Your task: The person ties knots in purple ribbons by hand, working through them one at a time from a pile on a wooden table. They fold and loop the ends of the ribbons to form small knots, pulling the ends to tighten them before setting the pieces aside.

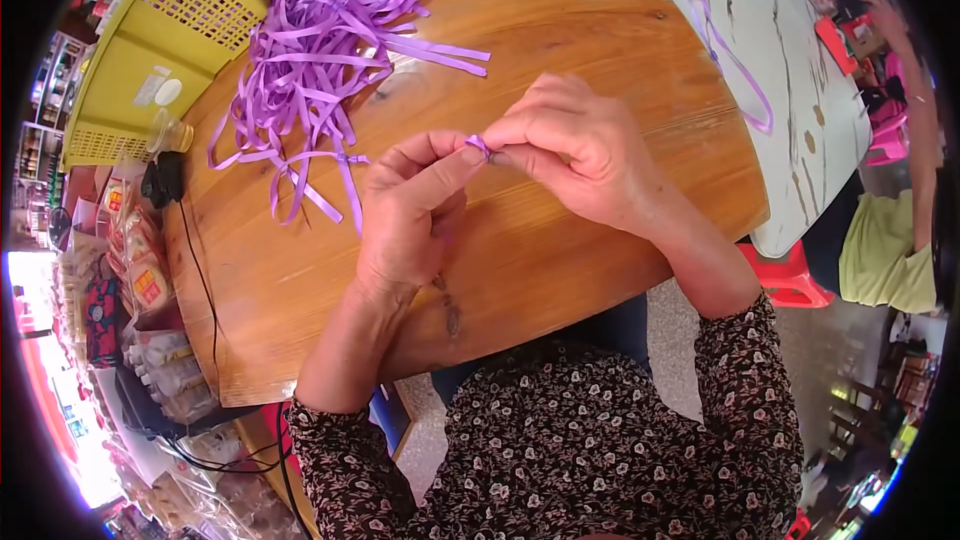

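Over the middle of the wooden table [560, 240], my two hands meet at one small piece of purple ribbon [478, 145]. My left hand [415, 195] pinches it between thumb and forefinger, and a faint purple bit shows under that palm. From the other side, the fingertips of my right hand [580, 145] are closed on the same ribbon. Most of it is hidden by my fingers. A big tangled pile of purple ribbons [330, 30] lies just beyond my left hand, with several loose ends hanging toward it.
A yellow plastic basket [165, 40] stands at the far left, beside a small clear cup [170, 132]. A black cable [200, 270] runs down the table's left side. On the white marbled table [790, 60] at right lies a purple ribbon loop [745, 80]. Another person's arm [915, 90] shows beyond.
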{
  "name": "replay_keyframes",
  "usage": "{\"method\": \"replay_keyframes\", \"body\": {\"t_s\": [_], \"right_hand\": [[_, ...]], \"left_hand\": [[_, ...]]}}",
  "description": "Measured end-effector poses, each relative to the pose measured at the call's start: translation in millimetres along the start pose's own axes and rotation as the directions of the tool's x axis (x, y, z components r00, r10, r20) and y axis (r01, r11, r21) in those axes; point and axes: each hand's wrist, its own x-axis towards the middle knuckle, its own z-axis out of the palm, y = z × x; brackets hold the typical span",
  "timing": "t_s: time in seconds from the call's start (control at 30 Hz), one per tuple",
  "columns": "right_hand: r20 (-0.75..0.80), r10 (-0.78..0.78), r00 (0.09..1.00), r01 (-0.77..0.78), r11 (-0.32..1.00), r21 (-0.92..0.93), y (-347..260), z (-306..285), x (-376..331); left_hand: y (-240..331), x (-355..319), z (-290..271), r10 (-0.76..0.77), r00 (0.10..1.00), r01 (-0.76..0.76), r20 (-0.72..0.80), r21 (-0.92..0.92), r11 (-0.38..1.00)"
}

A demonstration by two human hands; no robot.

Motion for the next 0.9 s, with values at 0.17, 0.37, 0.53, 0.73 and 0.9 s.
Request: {"method": "replay_keyframes", "body": {"t_s": [0.17,0.37,0.53,0.73,0.9], "right_hand": [[-0.027,-0.247,0.969,0.231,0.936,-0.266,9,5,0],[0.029,-0.417,0.908,0.403,0.855,-0.326,13,2,0],[0.044,-0.469,0.882,0.462,0.844,-0.27,13,-2,1],[-0.031,-0.289,0.957,0.27,0.923,-0.275,17,-4,4],[-0.041,-0.104,0.994,0.103,0.994,-0.034,8,-3,6]], "left_hand": [[2,1,7,-0.016,0.996,0.026,-0.089,0.115,0.993],[4,1,7,-0.065,0.993,0.084,-0.095,0.206,0.975],[7,2,1,-0.152,0.988,0.156,-0.037,0.188,0.97],[1,1,5,-0.04,0.996,0.058,-0.081,0.235,0.97],[1,2,6,0.06,0.988,-0.028,-0.141,0.22,0.975]]}}
